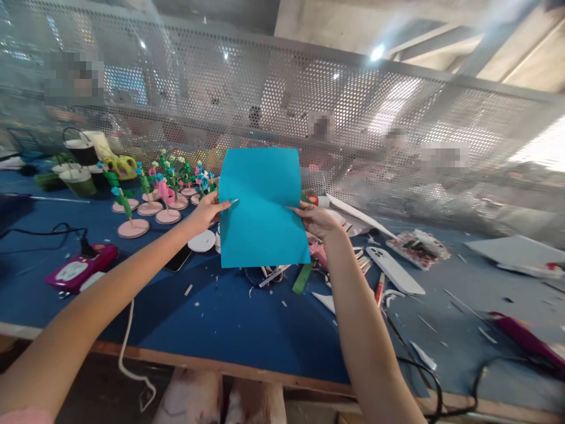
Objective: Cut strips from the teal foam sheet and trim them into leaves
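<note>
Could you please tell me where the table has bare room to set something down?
Free: the table along its front edge, between pink gadget and phone. Crowded: scraps under the blue sheet, flowers at far left.

One head-worn camera faces forward and down across the table [229,330] toward the far mesh screen [397,118], blue sheet [260,206] close ahead.

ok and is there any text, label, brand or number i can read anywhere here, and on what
No text here can be read.
blue sheet, held by the left hand and the right hand: blank on the side that shows.
pink device: white panel on top, any marks too blurred to read.
printed packet: red and dark print, too blurred to read.
white phone: back up, no readable mark.
</note>
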The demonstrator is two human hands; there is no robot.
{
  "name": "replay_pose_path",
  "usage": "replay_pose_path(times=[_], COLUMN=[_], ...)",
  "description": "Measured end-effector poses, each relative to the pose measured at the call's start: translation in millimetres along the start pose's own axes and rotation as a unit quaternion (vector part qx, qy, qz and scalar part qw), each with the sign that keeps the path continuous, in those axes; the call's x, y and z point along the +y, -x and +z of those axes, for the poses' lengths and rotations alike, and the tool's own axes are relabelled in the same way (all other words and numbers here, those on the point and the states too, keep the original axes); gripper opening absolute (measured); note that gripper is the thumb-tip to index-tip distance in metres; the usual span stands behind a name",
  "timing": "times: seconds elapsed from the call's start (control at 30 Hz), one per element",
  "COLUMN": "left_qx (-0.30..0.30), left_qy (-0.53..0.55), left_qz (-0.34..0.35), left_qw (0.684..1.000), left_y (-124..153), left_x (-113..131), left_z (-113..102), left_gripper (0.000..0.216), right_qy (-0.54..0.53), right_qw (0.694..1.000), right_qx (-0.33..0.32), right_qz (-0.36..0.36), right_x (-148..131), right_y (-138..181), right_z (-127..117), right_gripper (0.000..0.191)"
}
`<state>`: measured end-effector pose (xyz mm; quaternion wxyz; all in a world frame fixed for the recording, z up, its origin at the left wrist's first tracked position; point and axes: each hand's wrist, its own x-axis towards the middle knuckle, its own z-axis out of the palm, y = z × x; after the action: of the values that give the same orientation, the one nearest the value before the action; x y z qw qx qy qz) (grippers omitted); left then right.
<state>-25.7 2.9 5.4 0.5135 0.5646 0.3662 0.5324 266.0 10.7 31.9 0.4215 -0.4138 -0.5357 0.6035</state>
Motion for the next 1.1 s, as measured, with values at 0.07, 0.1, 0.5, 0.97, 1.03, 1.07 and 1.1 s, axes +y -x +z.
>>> replay_pose_path(times=[0.07, 0.1, 0.5, 0.97, 1.03, 1.07, 1.1], left_qx=[0.000, -0.003, -0.018, -0.017, -0.023, -0.025, -0.026], left_qy=[0.002, -0.003, 0.028, -0.055, -0.087, -0.113, -0.142], left_qz=[0.032, 0.045, 0.009, 0.123, 0.106, 0.102, 0.103], left_qw=[0.999, 0.999, 0.999, 0.991, 0.990, 0.988, 0.984], left_y=[1, 1, 5, -4, -3, -3, -3], left_x=[-1, 0, 9, 0, -3, -4, -5], left_z=[1, 2, -1, -3, -3, -2, -2], left_gripper=[0.050, 0.051, 0.008, 0.044, 0.061, 0.069, 0.074], right_qy=[0.001, 0.005, -0.020, -0.053, -0.029, -0.022, -0.020], right_qw=[1.000, 1.000, 0.998, 0.992, 0.993, 0.994, 0.995], right_qx=[-0.004, -0.010, 0.001, -0.064, -0.061, -0.056, -0.050], right_qz=[0.011, 0.021, 0.057, 0.091, 0.099, 0.095, 0.089], right_x=[-1, -2, -3, -15, -12, -10, -9], right_y=[2, 3, 3, 5, 4, 3, 1], right_z=[1, 2, -5, 9, 10, 10, 10], right_gripper=[0.026, 0.026, 0.012, 0.062, 0.053, 0.046, 0.039])
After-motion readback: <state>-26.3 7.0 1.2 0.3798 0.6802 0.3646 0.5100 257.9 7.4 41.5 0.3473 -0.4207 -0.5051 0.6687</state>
